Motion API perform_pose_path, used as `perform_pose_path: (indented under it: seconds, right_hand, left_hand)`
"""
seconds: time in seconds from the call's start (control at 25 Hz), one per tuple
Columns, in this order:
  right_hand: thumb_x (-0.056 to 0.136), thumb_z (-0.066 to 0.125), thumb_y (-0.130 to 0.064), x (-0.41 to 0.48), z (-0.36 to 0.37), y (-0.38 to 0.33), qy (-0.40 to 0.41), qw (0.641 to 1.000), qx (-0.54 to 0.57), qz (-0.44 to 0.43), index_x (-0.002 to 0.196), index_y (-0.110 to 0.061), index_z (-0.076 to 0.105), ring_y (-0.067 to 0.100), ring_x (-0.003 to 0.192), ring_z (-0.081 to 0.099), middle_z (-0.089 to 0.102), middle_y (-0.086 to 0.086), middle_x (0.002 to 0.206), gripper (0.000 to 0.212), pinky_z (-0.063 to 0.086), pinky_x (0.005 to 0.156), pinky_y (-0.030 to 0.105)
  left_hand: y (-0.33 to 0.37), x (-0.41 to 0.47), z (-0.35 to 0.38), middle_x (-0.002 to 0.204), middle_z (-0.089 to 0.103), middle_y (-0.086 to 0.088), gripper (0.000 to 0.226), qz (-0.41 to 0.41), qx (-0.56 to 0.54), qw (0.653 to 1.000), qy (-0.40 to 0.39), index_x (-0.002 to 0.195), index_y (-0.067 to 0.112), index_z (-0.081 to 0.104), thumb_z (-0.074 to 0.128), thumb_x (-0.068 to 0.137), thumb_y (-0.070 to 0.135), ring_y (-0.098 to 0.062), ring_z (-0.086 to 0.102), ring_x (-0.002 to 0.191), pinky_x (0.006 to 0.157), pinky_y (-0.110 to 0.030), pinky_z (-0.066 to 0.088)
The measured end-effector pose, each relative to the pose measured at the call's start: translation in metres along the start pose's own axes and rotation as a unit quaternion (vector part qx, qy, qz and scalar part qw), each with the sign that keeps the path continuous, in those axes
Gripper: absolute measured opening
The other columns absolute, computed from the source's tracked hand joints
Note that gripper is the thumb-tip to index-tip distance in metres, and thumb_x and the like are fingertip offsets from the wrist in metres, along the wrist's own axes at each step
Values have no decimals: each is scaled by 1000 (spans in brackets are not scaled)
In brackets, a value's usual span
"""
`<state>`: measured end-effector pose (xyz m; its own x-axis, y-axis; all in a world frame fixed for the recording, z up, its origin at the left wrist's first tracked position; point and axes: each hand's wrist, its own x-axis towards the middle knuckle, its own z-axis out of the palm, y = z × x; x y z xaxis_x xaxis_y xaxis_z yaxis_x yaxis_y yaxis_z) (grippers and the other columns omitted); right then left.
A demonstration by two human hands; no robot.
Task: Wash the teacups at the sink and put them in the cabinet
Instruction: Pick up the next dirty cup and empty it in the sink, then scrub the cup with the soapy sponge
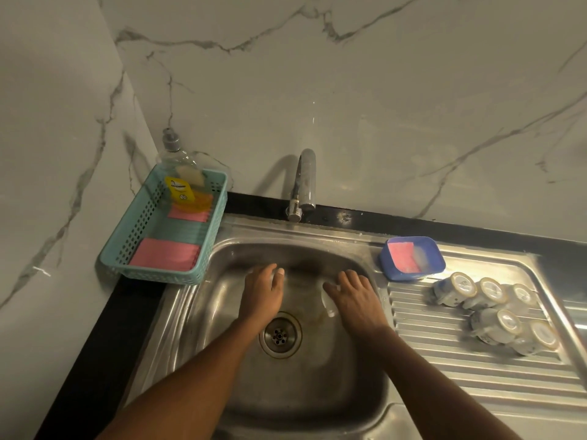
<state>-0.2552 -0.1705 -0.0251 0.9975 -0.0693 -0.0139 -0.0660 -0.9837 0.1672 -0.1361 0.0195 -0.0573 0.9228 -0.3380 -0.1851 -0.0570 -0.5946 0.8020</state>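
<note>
Stainless steel sink (301,392) is sitting in the dark table (95,344), and both bare forearms are reaching into its basin. Left hand (262,293) is extending palm down, just far-left of the drain (279,335). Its grip is spread, with the fingers lying straight and pinching nothing visible. Right hand (355,300) is extending palm down, far-right of the drain, its grip likewise spread. A pale blurred shape is showing just below its thumb; what it is cannot be told.

Five teacups (498,323) are lying tipped and clustered on the ribbed drainboard (444,360) at the right, well apart from both hands. A blue dish (413,271) holding a pink sponge (401,257) is sitting just beyond them.

A teal basket (127,249) at the far left is carrying a soap bottle (184,185) and pink pads (165,257). A tap (305,179) is standing at the sink's far edge.
</note>
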Motion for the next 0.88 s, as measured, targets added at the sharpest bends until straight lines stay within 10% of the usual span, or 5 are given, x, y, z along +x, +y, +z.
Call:
perform_pose_path:
  seconds: [0.28, 0.48, 0.6, 0.72, 0.88]
  right_hand:
    - [71, 80, -22, -12, -16, -14, 7, 981, 121, 152, 137, -28, 54, 31, 120, 49, 54, 5, 127, 71, 46, 99, 39]
    - [69, 88, -23, -16, -17, -57, 17, 674, 585, 450, 121, -15, 55, 17, 92, 61, 65, 5, 112, 62, 45, 72, 27]
    - [65, 89, -30, -14, -17, -79, 34, 595, 657, 461, 108, -21, 56, 12, 86, 66, 68, 1, 104, 55, 56, 75, 34]
    - [65, 87, -27, -13, -24, -84, 42, 618, 662, 421, 103, -26, 54, 8, 85, 68, 70, -3, 99, 50, 60, 78, 33]
    - [75, 75, -27, -11, -46, -27, 31, 698, 645, 308, 123, -22, 60, 8, 102, 66, 69, -5, 115, 51, 55, 87, 23]
  left_hand:
    - [2, -19, 4, 132, 64, -6, 39, 7, 19, 1000, 4, 132, 11, 63, 48, 105, 34, -27, 53, 127, 106, -38, 43]
    - [23, -43, 17, 127, 67, -6, 35, -78, -79, 993, -32, 130, 12, 63, 54, 102, 33, -21, 62, 117, 97, -29, 47]
    - [42, -55, 27, 109, 74, -10, 42, -290, -300, 900, -125, 117, 12, 70, 57, 98, 47, -26, 70, 91, 79, -35, 55]
    - [66, -57, 32, 100, 78, -13, 51, -390, -501, 755, -167, 108, 6, 75, 57, 97, 52, -25, 75, 82, 75, -34, 59]
    - [81, -37, 33, 96, 72, -14, 47, -356, -555, 743, -117, 115, 7, 69, 61, 95, 49, -24, 68, 83, 73, -38, 56]
